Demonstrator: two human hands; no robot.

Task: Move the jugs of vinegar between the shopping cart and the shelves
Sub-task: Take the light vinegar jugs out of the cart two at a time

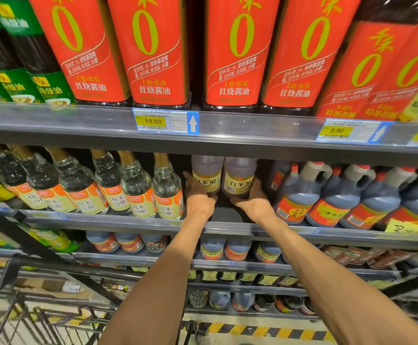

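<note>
Two vinegar jugs, left jug (pixel 206 175) and right jug (pixel 239 178), deep on middle shelf (pixel 128 220); left hand (pixel 198 195) and right hand (pixel 252 200) grasping one each; cart (pixel 41 317) contents indiscernible.

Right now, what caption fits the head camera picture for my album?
Both hands, left hand and right hand, grip two white vinegar jugs on the shelf.
</note>
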